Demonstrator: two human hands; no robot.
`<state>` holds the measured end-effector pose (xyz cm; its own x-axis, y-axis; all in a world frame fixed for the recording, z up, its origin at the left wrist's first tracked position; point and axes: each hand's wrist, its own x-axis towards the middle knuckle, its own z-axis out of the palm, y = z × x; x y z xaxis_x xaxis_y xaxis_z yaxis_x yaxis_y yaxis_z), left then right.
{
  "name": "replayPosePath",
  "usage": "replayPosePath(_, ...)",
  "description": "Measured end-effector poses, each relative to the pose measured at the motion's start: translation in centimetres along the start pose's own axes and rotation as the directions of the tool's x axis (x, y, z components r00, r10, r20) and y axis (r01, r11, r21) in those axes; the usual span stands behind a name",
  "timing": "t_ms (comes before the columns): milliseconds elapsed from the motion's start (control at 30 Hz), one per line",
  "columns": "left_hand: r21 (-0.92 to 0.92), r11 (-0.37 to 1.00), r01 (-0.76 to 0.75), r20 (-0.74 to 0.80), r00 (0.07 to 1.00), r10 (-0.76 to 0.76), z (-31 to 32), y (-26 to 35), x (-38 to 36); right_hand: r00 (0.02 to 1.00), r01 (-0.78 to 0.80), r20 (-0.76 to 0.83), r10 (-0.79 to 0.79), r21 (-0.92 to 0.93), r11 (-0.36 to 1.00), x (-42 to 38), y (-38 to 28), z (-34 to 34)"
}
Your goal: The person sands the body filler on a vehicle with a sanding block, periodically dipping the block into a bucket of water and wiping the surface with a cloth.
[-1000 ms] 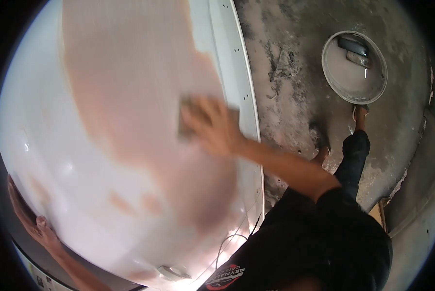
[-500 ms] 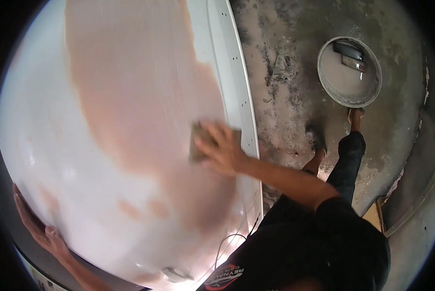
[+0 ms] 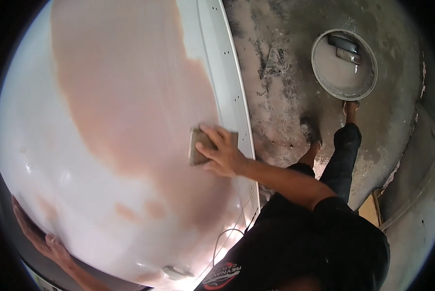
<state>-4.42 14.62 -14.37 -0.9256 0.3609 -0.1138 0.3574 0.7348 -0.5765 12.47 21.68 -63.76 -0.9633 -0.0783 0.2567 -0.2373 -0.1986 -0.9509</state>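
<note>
My right hand [image 3: 222, 151] is closed over a grey-brown sanding block [image 3: 197, 148], pressing it flat on a large white car body panel [image 3: 106, 194]. The block lies at the right part of a broad pinkish-tan patch [image 3: 130, 97], near the panel's long edge. My left hand [image 3: 47, 245] rests with its fingers stretched out along the panel's curved lower-left border, holding nothing. A white door handle [image 3: 177, 272] shows at the panel's bottom edge.
A round bucket [image 3: 315, 72] of cloudy liquid stands on the wet, stained floor [image 3: 285, 106], with dark blocks [image 3: 343, 42] inside. My feet are just below it. A thin cable [image 3: 216, 245] curves near the panel's lower corner, by a bright glare.
The whole view has shifted slightly, so the panel and bucket sit further left and the bucket a little higher. My right hand, blurred before, looks sharp now, still on the sanding block.
</note>
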Motion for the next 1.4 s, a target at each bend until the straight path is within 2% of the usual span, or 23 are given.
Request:
replayPosePath(67, 0.006, 1.0, 0.019, 0.001, 1.0, -0.019, 0.3, 0.2, 0.1, 0.999, 0.034, -0.022, -0.037, -0.118, 0.992, 6.5, 3.1, -1.4)
replayPosePath(133, 0.03, 0.999, 0.027, 0.023, 0.999, -0.027, 0.1, 0.4, 0.3, 0.978, -0.134, -0.174, 0.119, -0.078, 0.988, 17.6, 4.4, -4.3)
replayPosePath(200, 0.063, 0.998, 0.03, 0.026, 0.999, -0.032, -0.5, -0.4, -0.3, 0.957, -0.003, -0.288, -0.013, -0.055, 0.999, 24.3, 7.7, -5.4)
replayPosePath(267, 0.072, 0.997, 0.023, 0.026, 0.999, -0.025, -0.3, -0.2, -0.1, 0.926, -0.055, -0.376, 0.031, -0.052, 0.997, 23.4, 6.7, -5.2)
replayPosePath(333, 0.06, 0.998, 0.0, 0.022, 1.0, -0.002, -0.2, -0.2, 0.0, 0.945, -0.207, -0.25, 0.209, 0.036, 0.978, 15.6, 3.5, -3.4)
replayPosePath(400, 0.047, 0.999, -0.008, 0.013, 1.0, 0.007, 0.2, -0.1, 0.1, 0.928, -0.368, 0.011, 0.372, -0.107, 0.924, 3.0, 0.6, -0.4)
replayPosePath(467, 0.039, 0.999, -0.005, 0.024, 1.0, 0.005, 0.1, 0.1, 0.3, 0.947, -0.315, -0.055, 0.315, 0.019, 0.949, -4.8, -2.3, 0.9)
replayPosePath(567, 0.019, 0.998, -0.053, 0.049, 0.997, 0.052, -0.2, -0.7, 0.2, 0.956, -0.286, -0.068, 0.285, -0.011, 0.958, -3.8, 0.7, 1.4)
replayPosePath(633, 0.082, 0.993, -0.083, 0.074, 0.994, 0.077, -0.8, -1.2, 0.4, 0.936, -0.318, -0.166, 0.31, -0.025, 0.948, 7.7, 3.2, -1.6)
replayPosePath(667, 0.114, 0.989, -0.098, 0.091, 0.992, 0.087, -1.0, -1.4, 0.3, 0.928, -0.218, -0.302, 0.217, 0.029, 0.975, 13.1, 5.5, -2.8)
replayPosePath(700, 0.105, 0.993, -0.059, 0.073, 0.996, 0.052, -0.8, -1.5, -0.1, 0.951, -0.118, -0.282, 0.126, 0.046, 0.992, 17.3, 7.9, -4.1)
replayPosePath(867, 0.06, 0.998, 0.014, 0.014, 1.0, -0.015, 0.0, -0.8, -0.2, 0.939, -0.275, -0.204, 0.277, 0.038, 0.961, 10.7, 3.8, -2.6)
replayPosePath(900, 0.071, 0.997, -0.014, 0.036, 0.999, 0.012, -0.3, -0.7, 0.2, 0.936, -0.346, -0.092, 0.34, -0.051, 0.937, 4.8, 2.7, -0.6)
replayPosePath(967, 0.084, 0.994, -0.072, 0.089, 0.994, 0.065, -0.8, -0.8, 0.6, 0.95, -0.309, -0.047, 0.308, -0.009, 0.951, -6.3, -0.4, 1.9)
replayPosePath(1033, 0.108, 0.989, -0.1, 0.104, 0.991, 0.089, -1.1, -1.6, 0.4, 0.956, -0.293, -0.02, 0.293, 0.0, 0.956, -7.3, -0.3, 1.7)
replayPosePath(1067, 0.121, 0.986, -0.115, 0.11, 0.989, 0.101, -1.2, -2.1, 0.3, 0.959, -0.284, -0.007, 0.284, 0.005, 0.959, -7.5, 0.1, 1.9)
replayPosePath(1100, 0.097, 0.993, -0.065, 0.09, 0.994, 0.057, -0.9, -2.0, 0.2, 0.959, -0.283, 0.001, 0.283, -0.018, 0.959, -3.2, 1.6, 0.8)
replayPosePath(1133, 0.073, 0.997, -0.011, 0.077, 0.997, 0.005, -0.7, -1.8, -0.4, 0.967, -0.239, -0.103, 0.232, -0.063, 0.969, 2.5, 3.1, -0.3)
replayPosePath(1167, 0.078, 0.996, 0.04, 0.055, 0.998, -0.044, -1.0, -2.3, -1.2, 0.942, -0.323, -0.084, 0.324, 0.022, 0.946, 8.9, 3.3, -2.7)
replayPosePath(1200, 0.082, 0.993, 0.09, 0.033, 0.995, -0.093, -1.3, -2.9, -2.0, 0.954, -0.13, -0.28, 0.111, -0.052, 0.99, 13.9, 6.4, -3.0)
replayPosePath(1233, 0.115, 0.983, 0.141, -0.014, 0.99, -0.14, -2.3, -5.5, -3.4, 0.974, -0.151, -0.184, 0.132, -0.092, 0.984, 18.0, 8.9, -3.6)
replayPosePath(1333, 0.134, 0.892, 0.432, -0.157, 0.898, -0.411, -3.3, -10.3, -6.0, 0.961, -0.187, -0.211, 0.179, -0.018, 0.982, 14.9, 6.5, -3.0)
replayPosePath(1400, 0.152, 0.97, 0.187, -0.047, 0.982, -0.182, -1.6, -6.7, -3.1, 0.956, -0.194, -0.216, 0.199, 0.048, 0.98, 11.4, 3.4, -2.7)
